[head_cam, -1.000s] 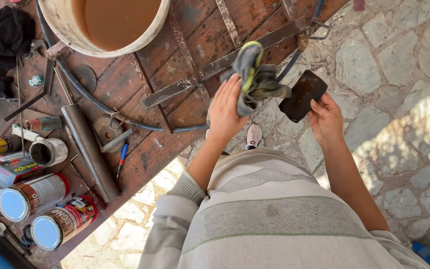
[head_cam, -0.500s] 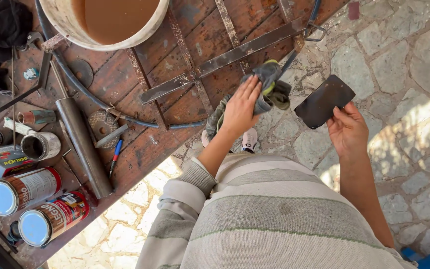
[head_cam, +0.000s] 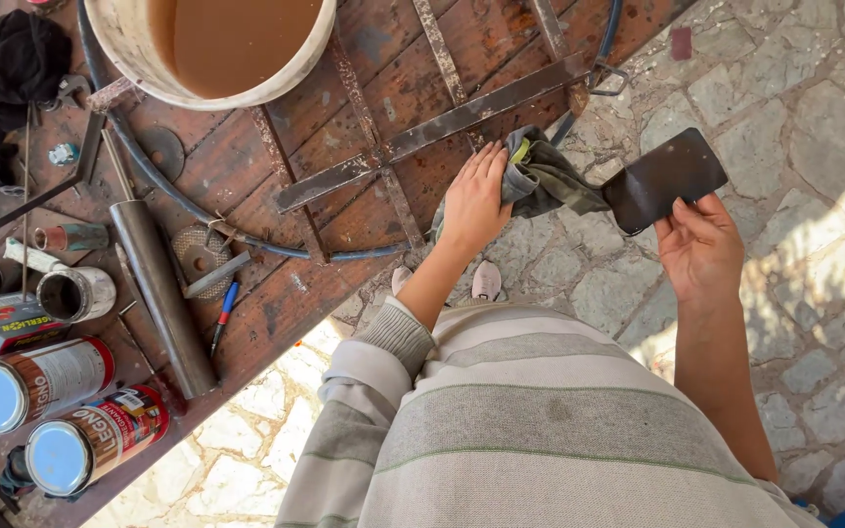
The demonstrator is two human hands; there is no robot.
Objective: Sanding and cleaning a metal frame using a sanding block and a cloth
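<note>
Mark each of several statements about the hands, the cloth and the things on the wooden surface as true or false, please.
1. The left hand rests on a dark cloth. True.
2. The right hand holds a hammer. False: it holds a dark flat plate.
3. The bucket is empty. False: brown liquid fills it.
4. Paint cans lie at the lower left. True.
5. The ground is grass. False: it is stone paving.
</note>
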